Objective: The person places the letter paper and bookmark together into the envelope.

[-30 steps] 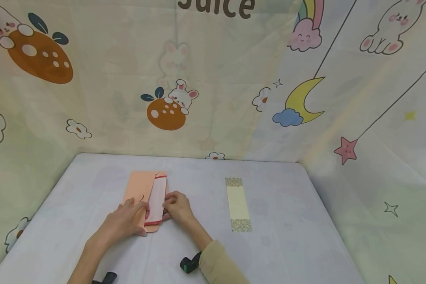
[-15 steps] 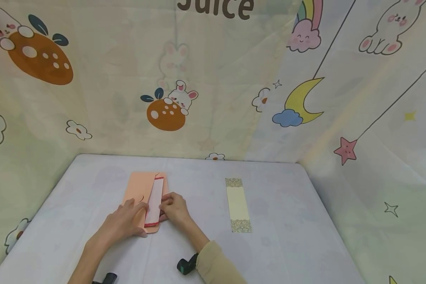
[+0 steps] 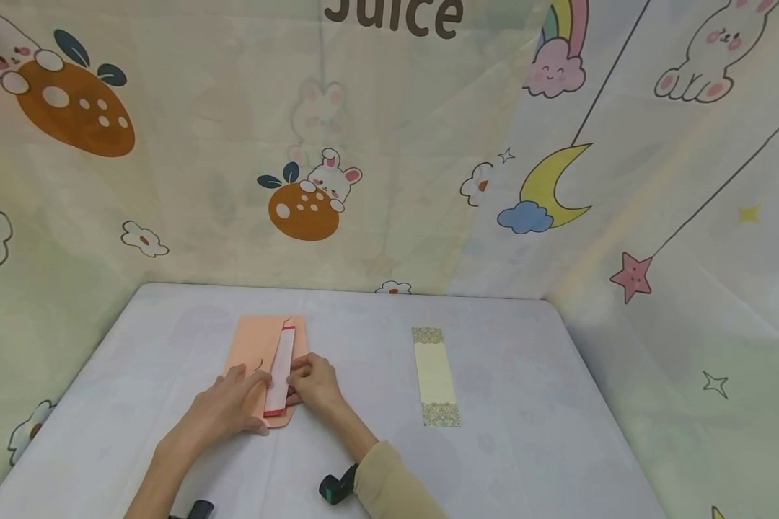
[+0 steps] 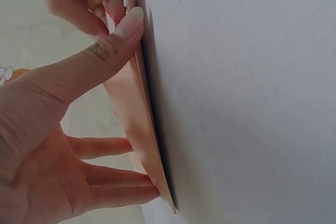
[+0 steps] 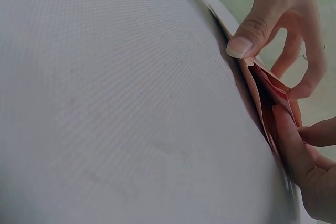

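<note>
A peach paper envelope lies on the table, its open side facing right. Partway inside it sits a white paper piece with red ends. My left hand holds the envelope, thumb at the near edge and fingers spread over the top; the left wrist view shows that thumb against the edge. At the opening, my right hand pinches the white piece by its right side. In the right wrist view, fingers of the right hand reach into the envelope's mouth, which gapes around a red edge.
A pale yellow paper strip with speckled gold ends lies to the right on the white table. Black wrist cameras show below the hands. A cartoon-printed cloth stands behind the table and along its sides.
The white paper piece has slid left, deeper into the envelope, so less of it shows. My right hand has moved left with it. The left hand has stayed in place.
</note>
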`<state>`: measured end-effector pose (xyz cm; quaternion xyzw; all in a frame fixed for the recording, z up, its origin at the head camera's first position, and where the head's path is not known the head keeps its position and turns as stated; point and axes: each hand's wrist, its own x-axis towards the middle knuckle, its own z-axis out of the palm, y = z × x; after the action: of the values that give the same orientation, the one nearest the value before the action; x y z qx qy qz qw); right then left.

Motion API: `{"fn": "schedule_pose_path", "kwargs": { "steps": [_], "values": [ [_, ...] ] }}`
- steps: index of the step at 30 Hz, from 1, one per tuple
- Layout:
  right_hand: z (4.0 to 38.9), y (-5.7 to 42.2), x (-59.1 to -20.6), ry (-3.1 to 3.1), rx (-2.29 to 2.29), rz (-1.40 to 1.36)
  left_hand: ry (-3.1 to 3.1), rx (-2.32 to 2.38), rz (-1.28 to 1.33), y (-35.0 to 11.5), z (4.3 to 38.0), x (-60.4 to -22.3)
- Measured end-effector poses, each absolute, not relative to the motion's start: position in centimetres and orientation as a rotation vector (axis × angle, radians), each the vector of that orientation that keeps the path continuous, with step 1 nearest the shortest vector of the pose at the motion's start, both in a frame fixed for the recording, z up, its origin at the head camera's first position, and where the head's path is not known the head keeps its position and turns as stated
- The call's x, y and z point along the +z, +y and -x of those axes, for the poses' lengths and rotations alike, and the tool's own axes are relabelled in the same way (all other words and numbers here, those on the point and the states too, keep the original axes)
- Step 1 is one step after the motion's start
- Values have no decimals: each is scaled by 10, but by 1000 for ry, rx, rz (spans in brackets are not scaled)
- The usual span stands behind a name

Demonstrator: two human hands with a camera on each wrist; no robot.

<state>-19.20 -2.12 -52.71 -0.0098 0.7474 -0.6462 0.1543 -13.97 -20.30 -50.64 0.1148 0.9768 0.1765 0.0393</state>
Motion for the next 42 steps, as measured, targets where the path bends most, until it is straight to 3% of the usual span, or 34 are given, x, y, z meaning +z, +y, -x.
{"fn": "schedule_pose_path", "kwargs": {
  "steps": [42],
  "values": [
    [188,-40,-529,2197,-1822,178,2981,600,-349,-204,138,-508]
  ]
}}
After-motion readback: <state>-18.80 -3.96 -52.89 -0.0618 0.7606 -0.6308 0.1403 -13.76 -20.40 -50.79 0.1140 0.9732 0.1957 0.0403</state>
